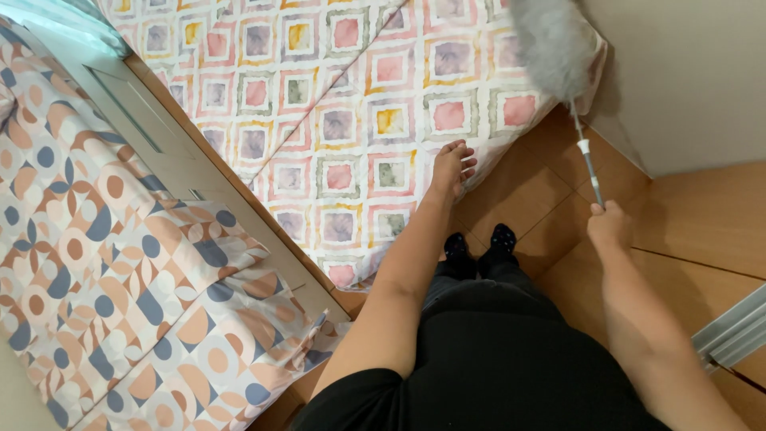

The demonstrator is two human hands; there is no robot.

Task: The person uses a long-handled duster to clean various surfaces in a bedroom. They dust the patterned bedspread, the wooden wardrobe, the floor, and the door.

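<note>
Nearest, the person's black clothing and two dark socks (479, 243) stand on the tiled wooden-brown floor (702, 215). The right hand (608, 226) reaches forward with the arm nearly straight, fingers closed around the thin metal handle of a duster (554, 44); the handle slants up and left to a fluffy grey head, blurred, at the far corner of the mattress beside the pale wall (694, 72). The left hand (453, 166) stretches ahead, palm down, fingers spread narrowly and resting on the sheet (359, 104), a soft cloth printed with pink, yellow and grey squares. To the left lies a cover (104, 263) with round blue and peach shapes, and between them a pale wooden bed rail (183, 172).
</note>
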